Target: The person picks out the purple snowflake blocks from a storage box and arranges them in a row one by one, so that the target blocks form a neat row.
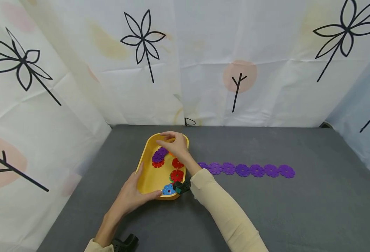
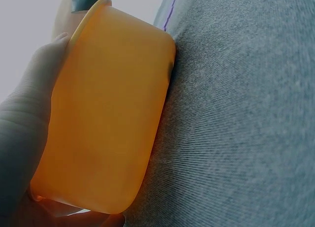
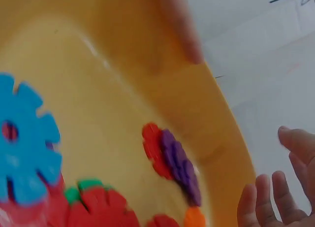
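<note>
From the head, the left hand clamped the yellow tray holding purple discs, the right hand above. The left wrist showed the tray's wall; the right wrist showed empty fingers apart, and discs seemingly light, stiff, best pinched by notched rims.

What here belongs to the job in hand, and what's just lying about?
Likely the job:
yellow tray, held by the left hand
purple row beside it
purple pieces inside it

Seemingly just lying in the tray:
red pieces
blue piece
orange piece
</note>
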`<control>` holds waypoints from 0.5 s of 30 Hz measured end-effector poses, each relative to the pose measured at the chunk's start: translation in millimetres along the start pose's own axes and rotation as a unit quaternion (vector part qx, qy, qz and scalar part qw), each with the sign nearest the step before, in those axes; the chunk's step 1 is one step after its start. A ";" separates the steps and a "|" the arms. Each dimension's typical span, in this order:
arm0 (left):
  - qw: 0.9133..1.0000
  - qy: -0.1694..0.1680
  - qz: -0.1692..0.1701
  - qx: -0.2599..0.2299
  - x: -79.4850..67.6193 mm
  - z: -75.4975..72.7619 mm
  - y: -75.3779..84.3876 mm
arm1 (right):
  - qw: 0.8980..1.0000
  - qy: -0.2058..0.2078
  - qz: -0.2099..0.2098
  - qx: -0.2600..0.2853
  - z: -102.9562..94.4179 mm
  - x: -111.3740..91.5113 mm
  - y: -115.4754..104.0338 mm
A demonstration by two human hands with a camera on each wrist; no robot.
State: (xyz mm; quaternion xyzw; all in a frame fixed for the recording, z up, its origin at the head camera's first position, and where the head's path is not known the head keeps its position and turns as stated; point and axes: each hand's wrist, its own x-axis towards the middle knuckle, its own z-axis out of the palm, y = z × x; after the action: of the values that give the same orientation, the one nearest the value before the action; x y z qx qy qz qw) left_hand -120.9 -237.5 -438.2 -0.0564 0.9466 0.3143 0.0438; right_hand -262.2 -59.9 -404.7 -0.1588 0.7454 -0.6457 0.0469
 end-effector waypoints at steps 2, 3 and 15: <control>1.000 0.001 0.003 -0.002 0.7 0.2 0.0 | 0.999 -0.004 -0.013 -0.030 2.2 -0.1 5.6; 1.000 0.001 0.004 -0.003 0.9 0.3 0.1 | 0.999 -0.009 -0.018 -0.048 3.3 -0.1 7.7; 1.000 0.006 0.009 0.001 -1.2 -1.2 -1.0 | 0.892 -0.165 -0.042 -0.420 17.8 0.2 18.1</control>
State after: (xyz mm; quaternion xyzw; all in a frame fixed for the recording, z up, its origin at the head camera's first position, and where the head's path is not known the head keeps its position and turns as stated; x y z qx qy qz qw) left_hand -119.6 -238.9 -437.7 -0.0500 0.9476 0.3136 0.0354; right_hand -260.6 -74.8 -425.2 -0.2992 0.9211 -0.2386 0.0715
